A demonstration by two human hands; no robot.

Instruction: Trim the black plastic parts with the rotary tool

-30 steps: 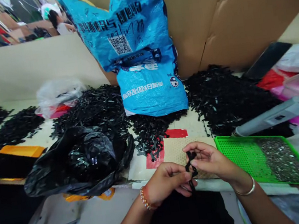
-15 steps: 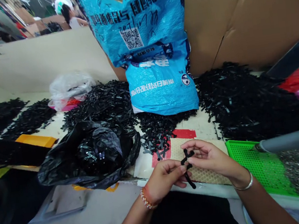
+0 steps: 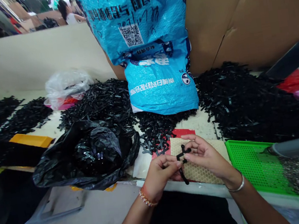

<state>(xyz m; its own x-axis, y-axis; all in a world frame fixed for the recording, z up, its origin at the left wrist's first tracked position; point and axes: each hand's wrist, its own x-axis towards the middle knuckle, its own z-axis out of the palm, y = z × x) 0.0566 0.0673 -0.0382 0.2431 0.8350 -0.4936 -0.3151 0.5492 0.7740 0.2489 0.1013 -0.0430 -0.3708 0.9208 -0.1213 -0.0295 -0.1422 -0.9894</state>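
Tabletop: black strips (image 3: 182, 159) between fingers (image 3: 177, 163)

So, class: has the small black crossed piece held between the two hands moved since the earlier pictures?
Yes. The black crossed piece has gone up and away from the person, toward the blue bag; it now lies over the honeycomb mat's far part.

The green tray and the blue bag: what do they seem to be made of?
The green tray looks like rigid moulded plastic: a uniform bright colour, a raised rim and a regular grid of small holes. The blue bag looks like thin plastic film or woven plastic, glossy and crinkled with printed text; which one is unclear.
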